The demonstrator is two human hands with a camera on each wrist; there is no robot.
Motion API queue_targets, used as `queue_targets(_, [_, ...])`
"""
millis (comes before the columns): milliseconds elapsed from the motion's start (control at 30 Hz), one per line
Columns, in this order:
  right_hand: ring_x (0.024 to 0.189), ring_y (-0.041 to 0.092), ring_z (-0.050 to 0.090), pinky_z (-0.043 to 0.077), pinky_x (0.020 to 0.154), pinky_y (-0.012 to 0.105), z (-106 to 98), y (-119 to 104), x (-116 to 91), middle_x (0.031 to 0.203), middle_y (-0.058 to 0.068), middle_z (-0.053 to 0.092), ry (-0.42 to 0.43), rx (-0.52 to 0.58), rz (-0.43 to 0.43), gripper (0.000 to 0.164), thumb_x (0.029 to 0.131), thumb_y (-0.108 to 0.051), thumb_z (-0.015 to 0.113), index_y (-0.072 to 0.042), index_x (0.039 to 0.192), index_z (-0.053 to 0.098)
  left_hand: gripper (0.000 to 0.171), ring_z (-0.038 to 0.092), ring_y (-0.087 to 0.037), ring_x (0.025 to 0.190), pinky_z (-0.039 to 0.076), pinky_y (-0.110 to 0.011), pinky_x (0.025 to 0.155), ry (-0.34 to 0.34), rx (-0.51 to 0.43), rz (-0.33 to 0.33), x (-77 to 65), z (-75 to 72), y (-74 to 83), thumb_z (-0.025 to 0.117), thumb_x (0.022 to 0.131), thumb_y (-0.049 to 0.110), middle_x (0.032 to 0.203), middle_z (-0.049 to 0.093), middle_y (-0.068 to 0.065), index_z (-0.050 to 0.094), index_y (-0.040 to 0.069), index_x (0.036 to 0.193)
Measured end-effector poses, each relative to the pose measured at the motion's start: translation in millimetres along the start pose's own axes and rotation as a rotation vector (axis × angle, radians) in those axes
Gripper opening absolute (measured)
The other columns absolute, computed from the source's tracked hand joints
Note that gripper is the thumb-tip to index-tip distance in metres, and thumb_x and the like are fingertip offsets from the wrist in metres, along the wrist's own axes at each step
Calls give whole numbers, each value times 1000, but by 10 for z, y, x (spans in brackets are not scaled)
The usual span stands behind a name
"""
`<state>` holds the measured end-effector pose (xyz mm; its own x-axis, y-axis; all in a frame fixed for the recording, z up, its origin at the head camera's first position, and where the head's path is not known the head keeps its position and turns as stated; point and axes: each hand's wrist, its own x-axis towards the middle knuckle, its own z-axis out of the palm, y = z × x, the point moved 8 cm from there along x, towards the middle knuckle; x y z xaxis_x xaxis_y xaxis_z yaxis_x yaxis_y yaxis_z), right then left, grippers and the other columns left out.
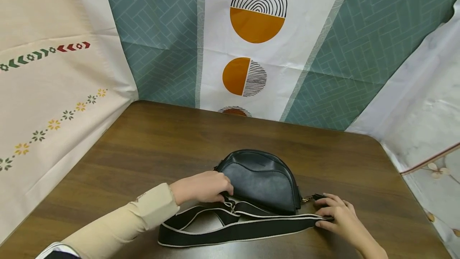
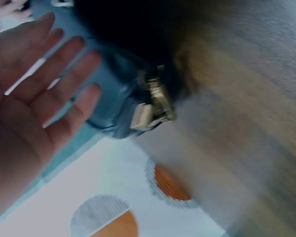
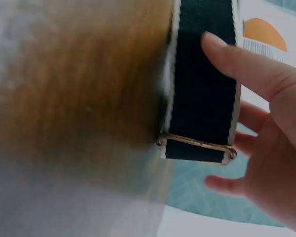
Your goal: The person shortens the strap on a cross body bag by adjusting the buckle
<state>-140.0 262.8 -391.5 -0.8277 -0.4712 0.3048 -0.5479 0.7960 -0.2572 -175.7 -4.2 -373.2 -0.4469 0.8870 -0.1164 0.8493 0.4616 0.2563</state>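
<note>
A black half-moon leather handbag [image 1: 260,179] stands upright on the table, its curved top away from me. Its wide black strap [image 1: 237,231] with white edges lies looped in front of it. My left hand [image 1: 205,187] is at the bag's lower left corner, above the strap; in the left wrist view its fingers [image 2: 71,66] are loosely extended with nothing between them, near a gold clasp [image 2: 155,106]. At the bag's right, my right hand [image 1: 339,215] pinches the strap's end, thumb [image 3: 227,52] on its face and fingers behind. A metal slider [image 3: 197,143] crosses the strap there.
The brown wooden table [image 1: 161,143] extends behind and to both sides of the bag. Patterned cloths hang around it: a green and white one [image 1: 158,51] at the back, a cream one [image 1: 54,91] at the left, a pale one [image 1: 424,123] at the right.
</note>
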Motion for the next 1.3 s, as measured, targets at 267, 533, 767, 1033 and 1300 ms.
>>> queue_targets(267, [106, 9, 47, 28, 71, 49, -96, -78, 6, 86, -5, 64, 170, 40, -171, 33, 45, -8, 78, -28, 65, 63, 25, 56, -1, 87, 43, -16, 73, -76, -41, 40, 95, 197, -69, 72, 74, 14, 96, 63, 12, 68, 16, 99])
queue_targets(533, [71, 7, 59, 18, 90, 18, -157, -54, -6, 76, -8, 65, 265, 129, -295, 32, 79, -39, 54, -10, 75, 68, 22, 57, 1, 84, 43, -15, 69, -39, 37, 143, 138, 203, 17, 62, 83, 10, 96, 63, 14, 67, 20, 102])
queue_targets(767, [64, 3, 54, 28, 77, 19, -196, 24, 4, 77, -12, 64, 228, 241, -311, 16, 72, -22, 67, -15, 86, 70, 20, 51, 5, 67, 40, -11, 64, 21, -112, 168, 69, 163, -103, 52, 89, 5, 81, 60, 15, 66, 19, 89])
queue_targets(1033, [64, 8, 55, 39, 56, 15, -222, 53, 69, 73, 0, 62, 152, 423, -374, 10, 71, -5, 68, -6, 81, 66, 21, 41, 3, 57, 36, -11, 59, 23, -288, 147, 11, 92, -237, 50, 91, 5, 71, 53, 15, 62, 19, 82])
queue_targets(1300, [70, 7, 54, 38, 55, 15, -307, 142, 72, 75, 0, 59, 143, 395, -355, 18, 67, 3, 68, -10, 77, 62, 20, 38, 3, 57, 35, -10, 59, 28, -280, 184, -9, 81, -220, 50, 89, 3, 72, 54, 14, 63, 17, 86])
